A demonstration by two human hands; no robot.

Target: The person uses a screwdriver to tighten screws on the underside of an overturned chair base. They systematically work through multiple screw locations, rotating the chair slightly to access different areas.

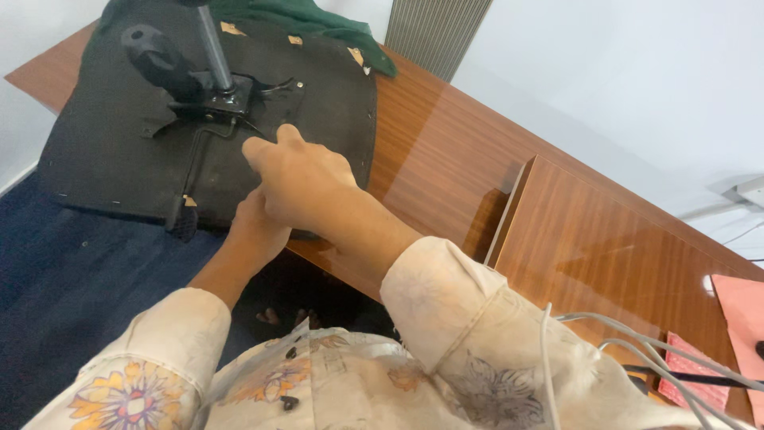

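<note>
Two hands at an upturned chair seat on a wooden worktop.

The black chair seat [103,151] lies underside up at the near edge of the worktop [446,151], its metal bracket [215,99] and lever [159,60] on top. The right hand [306,183] rests on the seat beside the bracket, fingers curled; whether they grip anything I cannot tell. The left hand [255,227] sits under it at the seat's edge, fingers hidden. A green cloth [310,20] lies behind.
</note>
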